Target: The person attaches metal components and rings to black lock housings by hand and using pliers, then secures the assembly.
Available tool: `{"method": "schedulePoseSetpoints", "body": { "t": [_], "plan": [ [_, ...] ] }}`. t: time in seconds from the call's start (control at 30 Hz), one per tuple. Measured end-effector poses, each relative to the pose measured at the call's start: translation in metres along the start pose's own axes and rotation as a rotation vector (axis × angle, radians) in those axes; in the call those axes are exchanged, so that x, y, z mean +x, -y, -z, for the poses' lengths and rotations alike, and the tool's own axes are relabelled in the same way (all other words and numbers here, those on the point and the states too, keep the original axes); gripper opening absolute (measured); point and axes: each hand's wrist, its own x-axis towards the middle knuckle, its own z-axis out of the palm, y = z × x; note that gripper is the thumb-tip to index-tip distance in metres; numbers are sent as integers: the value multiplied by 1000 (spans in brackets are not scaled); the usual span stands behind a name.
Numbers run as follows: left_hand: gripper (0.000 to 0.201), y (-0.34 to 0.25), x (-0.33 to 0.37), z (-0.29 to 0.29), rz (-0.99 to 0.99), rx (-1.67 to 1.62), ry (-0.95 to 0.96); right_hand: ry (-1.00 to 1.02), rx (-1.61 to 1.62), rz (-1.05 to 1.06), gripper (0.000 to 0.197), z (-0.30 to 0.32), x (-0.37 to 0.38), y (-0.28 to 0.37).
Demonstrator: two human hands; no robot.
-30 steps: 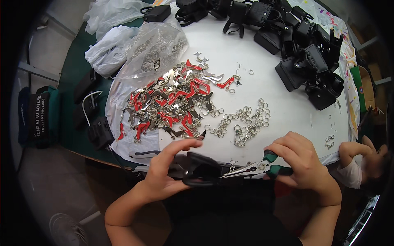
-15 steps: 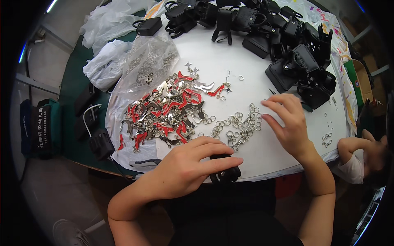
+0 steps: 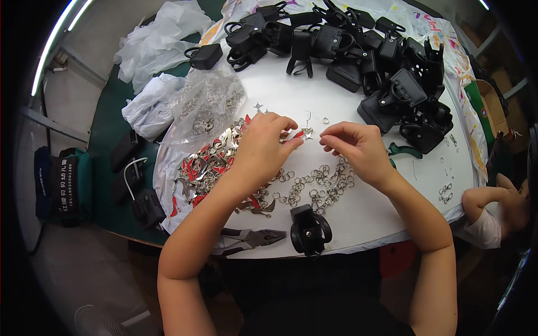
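Observation:
My left hand is over the right side of a heap of charms, shaped like red and silver high-heeled shoes. Its thumb and index finger are apart on either side of a red shoe charm with a small silver star. My right hand hovers just right of that star, thumb and fingertips pressed together; whatever they may hold is too small to make out. Below both hands lie silver rings and clasps. A small black bag stands untouched at the table's near edge.
Grey pliers lie left of the small bag, and green-handled pliers right of my right hand. Many black mini bags crowd the far side. A clear bag of metal parts sits far left. Another person's arm shows at right.
My left hand has let go of the small black bag and moved up to the shoe charm. My right hand has shifted left, its fingers drawn together. The grey pliers show more fully.

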Motion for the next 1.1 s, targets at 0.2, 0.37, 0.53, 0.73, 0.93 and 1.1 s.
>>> {"method": "schedulePoseSetpoints", "body": {
  "t": [0.2, 0.37, 0.53, 0.73, 0.93, 1.1],
  "plan": [
    [23, 3, 16, -20, -132, 364, -66, -50, 237, -154, 20, 7, -21, -3],
    [15, -10, 21, -15, -57, 207, 132, -64, 297, -199, 21, 6, -23, -6],
    [15, -7, 16, -6, -7, 110, 145, 13, 272, -134, 21, 7, -24, -2],
    [16, -22, 0, 15, 193, -282, 165, -13, 474, -227, 14, 7, -30, 5],
    [13, -29, -21, 17, 221, -778, 182, 44, 502, -130, 15, 5, -36, 13],
    [14, -36, -30, 16, 318, -930, 203, 103, 654, -230, 11, 4, -39, 25]
  ]
}}
